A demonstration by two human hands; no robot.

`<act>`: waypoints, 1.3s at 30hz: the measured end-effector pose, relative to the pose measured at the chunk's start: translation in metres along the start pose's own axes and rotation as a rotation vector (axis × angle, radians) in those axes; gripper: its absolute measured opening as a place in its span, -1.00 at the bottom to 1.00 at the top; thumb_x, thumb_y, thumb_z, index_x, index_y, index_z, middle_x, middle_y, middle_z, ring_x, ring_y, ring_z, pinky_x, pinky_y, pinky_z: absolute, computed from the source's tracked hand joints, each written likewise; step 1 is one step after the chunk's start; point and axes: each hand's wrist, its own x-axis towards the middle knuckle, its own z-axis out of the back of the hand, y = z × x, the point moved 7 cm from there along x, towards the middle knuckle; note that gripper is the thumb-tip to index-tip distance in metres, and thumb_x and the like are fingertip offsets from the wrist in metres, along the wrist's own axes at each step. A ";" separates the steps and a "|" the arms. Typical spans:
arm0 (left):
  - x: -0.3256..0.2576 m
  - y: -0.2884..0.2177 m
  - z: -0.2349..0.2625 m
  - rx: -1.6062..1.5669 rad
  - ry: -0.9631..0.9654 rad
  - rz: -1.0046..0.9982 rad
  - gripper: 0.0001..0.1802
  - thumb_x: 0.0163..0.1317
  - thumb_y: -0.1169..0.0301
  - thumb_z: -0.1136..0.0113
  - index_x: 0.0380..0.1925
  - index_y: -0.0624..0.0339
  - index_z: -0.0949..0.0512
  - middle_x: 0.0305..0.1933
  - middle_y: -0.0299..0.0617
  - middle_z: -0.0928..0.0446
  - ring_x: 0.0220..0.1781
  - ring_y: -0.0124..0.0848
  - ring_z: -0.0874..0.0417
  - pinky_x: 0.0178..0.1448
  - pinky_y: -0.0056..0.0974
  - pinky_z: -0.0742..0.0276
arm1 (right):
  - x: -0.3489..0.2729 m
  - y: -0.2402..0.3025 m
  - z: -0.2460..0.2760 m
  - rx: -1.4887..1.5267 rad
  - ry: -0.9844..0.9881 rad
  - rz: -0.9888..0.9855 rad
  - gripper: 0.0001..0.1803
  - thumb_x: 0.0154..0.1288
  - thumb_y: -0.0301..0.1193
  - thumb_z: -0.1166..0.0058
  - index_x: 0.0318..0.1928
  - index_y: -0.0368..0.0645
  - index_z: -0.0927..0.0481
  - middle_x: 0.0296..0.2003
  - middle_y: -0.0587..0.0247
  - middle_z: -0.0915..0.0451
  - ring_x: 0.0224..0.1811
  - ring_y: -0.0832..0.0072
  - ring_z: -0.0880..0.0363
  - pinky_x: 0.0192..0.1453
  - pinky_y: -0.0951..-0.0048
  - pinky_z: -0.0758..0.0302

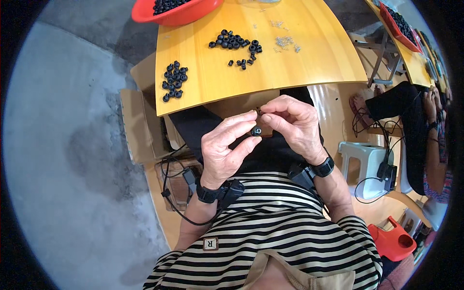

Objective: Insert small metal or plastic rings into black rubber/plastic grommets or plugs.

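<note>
Striped shirt [285,222] fills the foreground, and out over the lap the left hand [223,145] has its grip clamped on a small black piece [256,131], thumb against fingers; right hand [297,126] just beside it, fingertips bunched, and whether that grip holds anything I cannot tell; past them, more black parts [224,44] lie clustered on the yellow desk [309,65]

Yellow table [314,60] — black parts [235,45], red basin [183,18]

Yellow, wood-grained table [208,72]; small black parts [234,42]; red basin [183,18]; black held piece [255,131], pale-ringed; black-and-cream striped shirt [275,217]; pale-blue stool [355,153].
</note>
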 end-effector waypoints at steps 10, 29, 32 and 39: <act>0.001 -0.002 0.000 -0.011 -0.018 -0.004 -0.63 0.00 0.64 -0.42 -0.11 0.36 -0.67 0.05 0.08 -0.65 0.10 -0.21 -0.67 0.21 -0.24 -0.54 | -0.002 -0.007 -0.004 0.264 0.069 -0.154 -0.85 0.30 -0.55 -0.25 -0.14 -0.31 -0.66 -0.35 0.30 -0.69 -0.34 0.65 -0.65 -0.25 0.60 -0.63; 0.001 0.002 0.004 -0.105 -0.066 0.017 -0.66 0.04 0.68 -0.40 -0.11 0.35 -0.68 -0.25 -0.12 -0.67 -0.27 -0.44 -0.63 -0.22 -0.44 -0.48 | -0.013 0.006 -0.007 0.355 0.038 -0.110 -0.84 0.29 -0.60 -0.23 -0.11 -0.28 -0.68 -0.25 0.24 -0.67 -0.19 0.56 -0.64 -0.05 0.54 -0.61; 0.001 0.002 0.003 -0.124 -0.048 0.031 -0.65 0.04 0.68 -0.40 -0.11 0.36 -0.68 -0.25 -0.12 -0.67 -0.28 -0.45 -0.63 -0.22 -0.44 -0.48 | -0.015 0.007 -0.006 0.287 0.026 -0.055 -0.84 0.26 -0.62 -0.24 -0.14 -0.28 -0.70 -0.22 0.19 -0.70 -0.15 0.54 -0.65 -0.03 0.54 -0.58; 0.003 0.000 0.002 -0.168 -0.052 0.042 -0.71 0.10 0.61 -0.41 -0.13 0.33 -0.68 -0.37 -0.14 -0.66 -0.35 -0.46 -0.65 -0.25 -0.42 -0.53 | -0.014 0.017 -0.006 0.098 0.021 0.067 -0.84 0.22 -0.59 -0.29 -0.17 -0.24 -0.73 -0.26 0.16 -0.72 -0.23 0.51 -0.68 -0.13 0.55 -0.58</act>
